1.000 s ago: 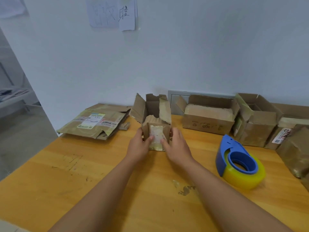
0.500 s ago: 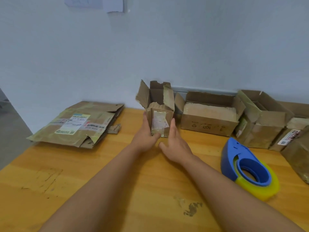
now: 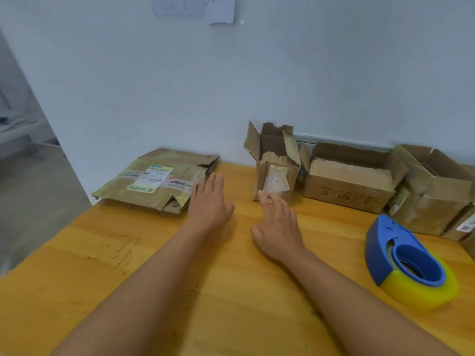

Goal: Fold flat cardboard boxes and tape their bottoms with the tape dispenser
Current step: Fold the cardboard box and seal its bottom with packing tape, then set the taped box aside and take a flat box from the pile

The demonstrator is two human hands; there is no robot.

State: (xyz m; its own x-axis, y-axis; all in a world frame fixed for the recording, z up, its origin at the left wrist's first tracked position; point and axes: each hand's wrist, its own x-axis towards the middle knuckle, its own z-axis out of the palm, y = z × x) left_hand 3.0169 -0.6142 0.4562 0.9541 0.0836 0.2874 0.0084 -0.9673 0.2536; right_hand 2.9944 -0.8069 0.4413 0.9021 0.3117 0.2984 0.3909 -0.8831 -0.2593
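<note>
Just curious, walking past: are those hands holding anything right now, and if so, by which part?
Nothing is held. The left hand is open beside the flattened boxes; the right hand is open, its fingers near the small upright box.

On a wooden table set against a wall, a stack of flattened cardboard boxes lies at the far left. A small upright box with open flaps stands at far centre, beside a wide open box on its right, then a further open box toward the right edge. A tape dispenser rests near the right, in front of the boxes. The left hand lies at the flattened stack's near right corner; the right hand sits just before the small box. 2 paper notes hang on the wall above.
</note>
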